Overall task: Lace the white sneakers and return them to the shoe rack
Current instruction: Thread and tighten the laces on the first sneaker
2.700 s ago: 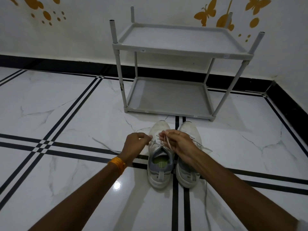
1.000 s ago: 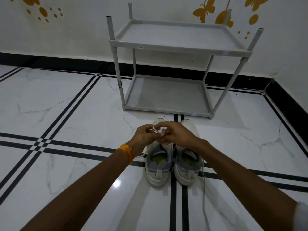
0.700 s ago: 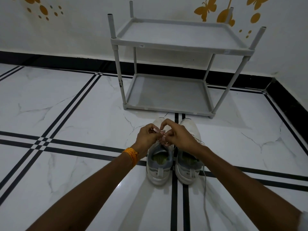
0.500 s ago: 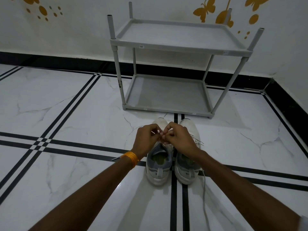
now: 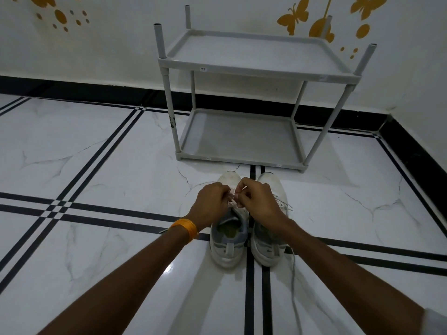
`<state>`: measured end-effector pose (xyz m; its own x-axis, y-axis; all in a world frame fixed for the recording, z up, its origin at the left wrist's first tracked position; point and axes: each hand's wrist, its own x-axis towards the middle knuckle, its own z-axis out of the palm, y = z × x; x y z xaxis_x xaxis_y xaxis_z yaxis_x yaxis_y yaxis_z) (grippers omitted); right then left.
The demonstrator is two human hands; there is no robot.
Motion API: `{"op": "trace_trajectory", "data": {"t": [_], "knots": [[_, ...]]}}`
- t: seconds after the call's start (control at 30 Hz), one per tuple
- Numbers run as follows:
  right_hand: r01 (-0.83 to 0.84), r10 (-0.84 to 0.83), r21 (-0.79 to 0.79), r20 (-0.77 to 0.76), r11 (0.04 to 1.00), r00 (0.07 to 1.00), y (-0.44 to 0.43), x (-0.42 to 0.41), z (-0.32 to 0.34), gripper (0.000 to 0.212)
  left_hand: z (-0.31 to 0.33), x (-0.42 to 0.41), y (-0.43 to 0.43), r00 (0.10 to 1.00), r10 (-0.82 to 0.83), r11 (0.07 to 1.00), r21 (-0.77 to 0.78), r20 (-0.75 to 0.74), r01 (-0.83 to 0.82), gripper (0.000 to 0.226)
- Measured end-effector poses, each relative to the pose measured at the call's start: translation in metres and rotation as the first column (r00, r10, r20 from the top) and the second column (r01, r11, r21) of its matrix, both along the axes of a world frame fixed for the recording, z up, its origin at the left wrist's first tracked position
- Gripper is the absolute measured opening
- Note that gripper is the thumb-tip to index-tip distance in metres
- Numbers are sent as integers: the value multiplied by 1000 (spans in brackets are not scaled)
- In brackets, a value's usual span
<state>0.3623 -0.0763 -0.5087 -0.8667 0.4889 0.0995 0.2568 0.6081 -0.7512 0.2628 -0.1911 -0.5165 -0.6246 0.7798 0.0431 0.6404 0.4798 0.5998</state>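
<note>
The white sneakers (image 5: 249, 228) with grey heels stand side by side on the floor (image 5: 96, 180), under both hands. The left hand (image 5: 211, 204) and right hand (image 5: 258, 201) pinch the lace (image 5: 234, 199) of the left sneaker. No writing is readable.

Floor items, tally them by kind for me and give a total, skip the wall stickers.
White sneakers: 2, left sneaker and right sneaker
Grey shoe rack: 1
Total: 3
</note>
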Motion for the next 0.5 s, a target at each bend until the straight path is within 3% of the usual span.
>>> {"op": "trace_trajectory", "data": {"t": [0.03,0.1,0.13,0.2,0.27,0.3,0.37,0.43,0.5], "knots": [[-52,49,96,33,994,998,-1,0,1,6,2,-3,1,968,51,998,8,245,-54,20],[-134,108,212,131,968,985,-6,1,5,5,5,-7,3,721,117,987,0,683,-159,21],[-155,118,229,169,961,979,-7,1,6,7,6,-8,2,604,129,981,-14,787,-191,19],[-167,121,212,214,963,969,-7,0,7,14,5,-8,2,497,138,971,-18,856,-239,18],[-173,122,279,193,945,974,-7,0,9,25,6,-8,3,485,153,955,-4,861,-295,18],[-175,117,401,165,899,979,-5,0,9,33,7,-8,4,497,155,950,9,854,-313,17],[-204,109,697,179,687,978,-3,-1,11,42,10,-7,5,519,150,947,29,841,-320,13],[-252,111,807,228,534,967,-5,-3,15,41,10,-7,4,546,138,949,47,826,-312,11],[-301,124,815,276,495,953,-8,-5,20,37,11,-6,3,576,134,951,58,806,-303,9]]}}
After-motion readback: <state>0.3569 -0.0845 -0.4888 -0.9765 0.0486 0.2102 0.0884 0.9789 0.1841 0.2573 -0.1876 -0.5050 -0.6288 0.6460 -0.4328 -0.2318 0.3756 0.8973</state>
